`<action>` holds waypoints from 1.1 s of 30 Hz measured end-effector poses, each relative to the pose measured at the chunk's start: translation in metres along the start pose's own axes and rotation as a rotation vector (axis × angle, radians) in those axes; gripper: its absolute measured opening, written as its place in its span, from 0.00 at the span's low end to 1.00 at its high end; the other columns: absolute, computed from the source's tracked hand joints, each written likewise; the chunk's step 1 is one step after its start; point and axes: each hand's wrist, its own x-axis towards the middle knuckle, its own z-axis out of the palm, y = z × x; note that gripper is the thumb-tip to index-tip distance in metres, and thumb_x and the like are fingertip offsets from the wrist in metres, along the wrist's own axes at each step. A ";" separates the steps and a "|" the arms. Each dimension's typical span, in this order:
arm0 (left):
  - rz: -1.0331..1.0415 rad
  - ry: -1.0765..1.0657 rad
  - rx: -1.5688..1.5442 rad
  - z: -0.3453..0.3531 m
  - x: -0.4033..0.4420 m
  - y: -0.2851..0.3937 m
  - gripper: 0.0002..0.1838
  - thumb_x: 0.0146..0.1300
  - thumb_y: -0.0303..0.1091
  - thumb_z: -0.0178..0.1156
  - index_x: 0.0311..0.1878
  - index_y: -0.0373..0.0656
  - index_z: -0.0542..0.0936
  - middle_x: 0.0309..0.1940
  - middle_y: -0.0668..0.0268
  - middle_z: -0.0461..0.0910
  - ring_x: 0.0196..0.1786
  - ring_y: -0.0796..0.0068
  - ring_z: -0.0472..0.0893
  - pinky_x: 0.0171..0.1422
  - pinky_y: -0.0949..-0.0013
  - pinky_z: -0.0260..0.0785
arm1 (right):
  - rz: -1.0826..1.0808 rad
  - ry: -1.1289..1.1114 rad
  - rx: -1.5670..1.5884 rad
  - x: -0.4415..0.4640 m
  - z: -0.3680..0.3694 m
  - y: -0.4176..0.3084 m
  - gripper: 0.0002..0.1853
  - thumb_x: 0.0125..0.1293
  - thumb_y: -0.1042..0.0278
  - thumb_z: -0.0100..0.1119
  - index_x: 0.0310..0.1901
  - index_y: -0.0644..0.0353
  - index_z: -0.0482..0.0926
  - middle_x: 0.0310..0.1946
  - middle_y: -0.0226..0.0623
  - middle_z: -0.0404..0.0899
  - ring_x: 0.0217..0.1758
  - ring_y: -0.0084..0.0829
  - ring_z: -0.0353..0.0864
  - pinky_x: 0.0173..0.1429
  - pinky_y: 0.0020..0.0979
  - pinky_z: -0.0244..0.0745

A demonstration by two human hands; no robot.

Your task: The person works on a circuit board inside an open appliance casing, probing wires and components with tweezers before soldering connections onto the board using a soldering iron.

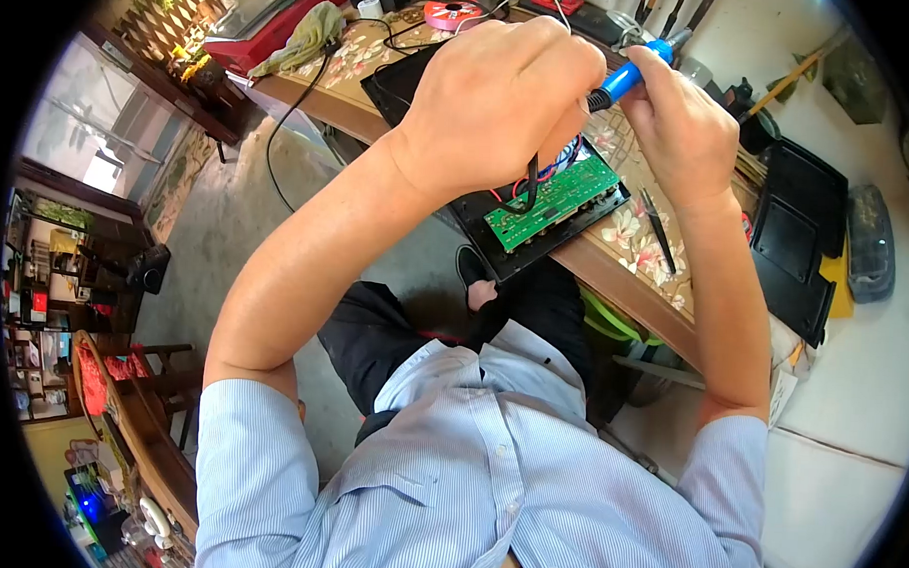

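Gripping a black cord (532, 177) in the closed left hand (506, 101) at twelve o'clock, pinching a blue-handled tool (622, 84) at one in the right hand (686, 134); apparently adjusting both, calling for steadiness above the green circuit board (566, 200), toward two.

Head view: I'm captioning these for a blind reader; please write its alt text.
A person's right hand holds a blue-handled soldering iron, the left hand closed at its cord end. Below them, a green circuit board lies on a black panel at the edge of a floral-patterned table, with tweezers to the right.
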 end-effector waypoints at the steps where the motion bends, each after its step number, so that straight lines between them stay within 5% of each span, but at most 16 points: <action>1: -0.021 0.028 -0.054 0.003 -0.002 -0.001 0.11 0.48 0.23 0.62 0.37 0.39 0.75 0.25 0.61 0.73 0.27 0.59 0.74 0.32 0.65 0.67 | -0.010 -0.007 0.008 0.000 0.000 0.000 0.16 0.53 0.66 0.66 0.44 0.49 0.74 0.23 0.26 0.77 0.27 0.27 0.81 0.29 0.29 0.75; 14: -0.287 -0.285 -0.104 -0.030 -0.019 -0.007 0.15 0.58 0.30 0.63 0.47 0.40 0.73 0.34 0.61 0.73 0.38 0.64 0.76 0.44 0.66 0.70 | 0.077 0.002 0.133 -0.019 0.014 0.031 0.21 0.52 0.73 0.63 0.49 0.49 0.74 0.31 0.33 0.80 0.33 0.37 0.82 0.31 0.34 0.75; 17: -0.457 -0.323 -0.014 -0.043 -0.036 -0.003 0.10 0.68 0.24 0.51 0.50 0.38 0.76 0.37 0.62 0.77 0.40 0.69 0.78 0.47 0.70 0.71 | 0.227 0.073 0.264 -0.025 0.019 0.030 0.16 0.56 0.72 0.64 0.47 0.51 0.76 0.32 0.40 0.81 0.30 0.39 0.82 0.34 0.31 0.75; 21: -0.834 -0.264 -0.320 -0.048 -0.081 0.024 0.11 0.69 0.27 0.54 0.50 0.37 0.80 0.48 0.62 0.79 0.47 0.76 0.79 0.48 0.74 0.72 | 0.497 0.155 0.514 -0.030 0.029 0.040 0.12 0.61 0.68 0.64 0.46 0.53 0.78 0.28 0.41 0.81 0.28 0.33 0.82 0.35 0.25 0.74; 22: -0.812 -0.244 -0.306 -0.044 -0.097 0.029 0.10 0.68 0.28 0.54 0.48 0.36 0.81 0.44 0.63 0.79 0.44 0.77 0.78 0.47 0.75 0.70 | 0.582 0.176 0.582 -0.031 0.033 0.044 0.12 0.60 0.69 0.65 0.46 0.53 0.78 0.28 0.39 0.81 0.27 0.32 0.81 0.35 0.24 0.74; 24: -0.983 -0.198 -0.460 -0.039 -0.115 0.047 0.10 0.68 0.27 0.55 0.48 0.36 0.82 0.40 0.66 0.78 0.42 0.77 0.77 0.46 0.77 0.69 | 0.553 0.038 0.155 -0.019 0.029 0.064 0.19 0.64 0.46 0.57 0.41 0.55 0.79 0.28 0.40 0.82 0.31 0.43 0.82 0.40 0.36 0.76; 26: -1.138 -0.203 -0.641 -0.035 -0.121 0.057 0.10 0.67 0.28 0.57 0.49 0.36 0.82 0.36 0.68 0.77 0.38 0.80 0.76 0.43 0.78 0.68 | 0.637 -0.208 0.091 -0.003 0.027 0.094 0.26 0.63 0.38 0.51 0.39 0.57 0.78 0.29 0.42 0.82 0.36 0.46 0.82 0.43 0.42 0.74; 32: -1.479 -0.027 -0.858 -0.020 -0.113 0.055 0.10 0.66 0.31 0.60 0.47 0.37 0.82 0.33 0.69 0.78 0.31 0.84 0.76 0.37 0.79 0.70 | 0.482 -0.436 0.020 0.044 0.011 0.166 0.26 0.61 0.41 0.51 0.35 0.63 0.76 0.24 0.41 0.78 0.32 0.38 0.81 0.41 0.39 0.72; 33: -1.494 0.009 -0.909 -0.018 -0.113 0.053 0.10 0.65 0.31 0.61 0.47 0.37 0.82 0.33 0.69 0.78 0.31 0.84 0.75 0.37 0.79 0.70 | 0.440 -0.388 0.136 0.048 0.010 0.175 0.23 0.61 0.45 0.53 0.31 0.61 0.75 0.16 0.30 0.70 0.20 0.26 0.71 0.30 0.32 0.68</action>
